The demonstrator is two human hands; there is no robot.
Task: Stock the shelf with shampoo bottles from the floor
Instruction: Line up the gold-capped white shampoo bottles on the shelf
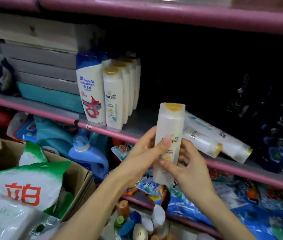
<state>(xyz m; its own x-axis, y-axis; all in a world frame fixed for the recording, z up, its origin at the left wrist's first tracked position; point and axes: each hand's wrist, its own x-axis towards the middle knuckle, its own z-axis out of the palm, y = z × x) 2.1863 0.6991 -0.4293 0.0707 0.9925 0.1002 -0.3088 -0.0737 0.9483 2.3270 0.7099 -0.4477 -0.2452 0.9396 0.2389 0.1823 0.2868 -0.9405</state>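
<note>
Both hands, left hand (147, 149) and right hand (187, 163), grip an upright bottle (169, 135) before the shelf (113, 132), beside fallen bottles (215, 137).

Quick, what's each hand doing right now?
Left hand: grips the white gold-capped plastic shampoo bottle.
Right hand: fingers curled round the same bottle's lower part.

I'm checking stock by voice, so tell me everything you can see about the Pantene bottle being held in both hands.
The Pantene bottle is a tall, slim white plastic shampoo bottle with a gold cap on top and a pale label with teal and yellow marks. It looks sealed in clear film. It is held upright, leaning slightly, in front of the pink shelf edge. The left hand has its thumb across the label; the right hand holds its lower right side.
</note>
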